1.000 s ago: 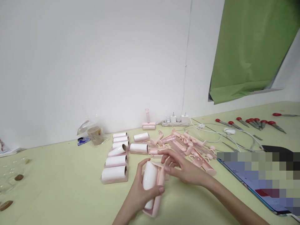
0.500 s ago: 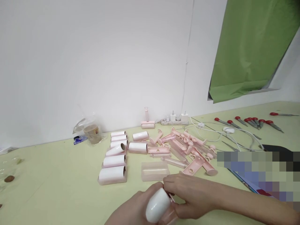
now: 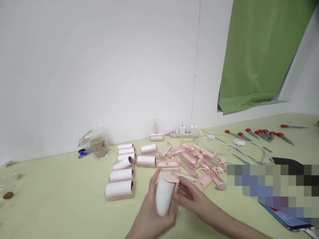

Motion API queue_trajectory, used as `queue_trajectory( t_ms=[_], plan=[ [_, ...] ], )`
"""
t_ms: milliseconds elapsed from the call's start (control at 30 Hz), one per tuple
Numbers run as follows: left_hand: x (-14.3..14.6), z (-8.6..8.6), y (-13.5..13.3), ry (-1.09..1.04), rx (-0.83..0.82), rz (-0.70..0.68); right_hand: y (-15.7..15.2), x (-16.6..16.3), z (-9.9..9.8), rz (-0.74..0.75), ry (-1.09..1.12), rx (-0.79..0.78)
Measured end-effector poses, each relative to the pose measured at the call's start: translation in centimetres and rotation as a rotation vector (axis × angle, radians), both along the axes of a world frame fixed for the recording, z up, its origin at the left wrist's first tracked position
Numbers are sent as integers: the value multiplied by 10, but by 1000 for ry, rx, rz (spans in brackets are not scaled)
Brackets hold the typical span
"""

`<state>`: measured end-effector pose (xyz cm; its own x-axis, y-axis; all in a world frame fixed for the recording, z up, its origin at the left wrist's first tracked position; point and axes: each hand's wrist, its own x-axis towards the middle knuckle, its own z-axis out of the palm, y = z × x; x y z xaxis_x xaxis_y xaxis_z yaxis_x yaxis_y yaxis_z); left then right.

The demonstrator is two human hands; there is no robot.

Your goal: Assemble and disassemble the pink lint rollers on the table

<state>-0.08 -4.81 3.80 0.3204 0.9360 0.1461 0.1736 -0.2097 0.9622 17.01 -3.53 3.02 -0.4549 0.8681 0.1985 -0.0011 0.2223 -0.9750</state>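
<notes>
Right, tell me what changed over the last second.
The white paper roll with a pink plastic end cap was lifted upright; the left hand still grips it, the right hand steadying beside. The clear pink cover is hidden now. The rows of white rolls stayed put.

What we cannot make out

Pixelation masks a patch over the tablet (image 3: 286,217); our left hand (image 3: 149,215) hides the lint roller's (image 3: 164,196) lower end and handle.
</notes>
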Motion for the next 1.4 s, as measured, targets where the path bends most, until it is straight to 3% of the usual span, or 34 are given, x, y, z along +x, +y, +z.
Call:
queue_trajectory(
  t_ms=[133,233,333,467,567,667,833,1000,1167,1267,1400],
  plan=[
    [-11,-10,18,15,85,-224,10,-2,-1,-192,175,-19],
    [-29,-29,38,114,145,-26,28,8,14,-297,139,128],
    [-38,-46,46,172,1,81,43,8,31,-357,-24,294],
    [-44,-59,35,164,-49,59,48,-10,36,-213,-315,407],
    [-50,-61,22,158,-43,34,41,-26,21,-19,-557,540],
    [-54,-59,17,125,-37,12,29,-37,3,62,-772,646],
    [-55,-58,19,148,-52,19,29,-24,2,-123,-779,655],
    [-58,-59,19,170,-19,-27,65,9,10,-345,-1154,650],
    [-57,-59,14,234,119,-93,75,27,11,-262,-1202,606],
    [-56,-61,14,224,130,-87,61,29,35,-138,-1117,569],
    [-55,-64,16,189,61,-38,44,17,68,173,-1059,591]
  ],
)
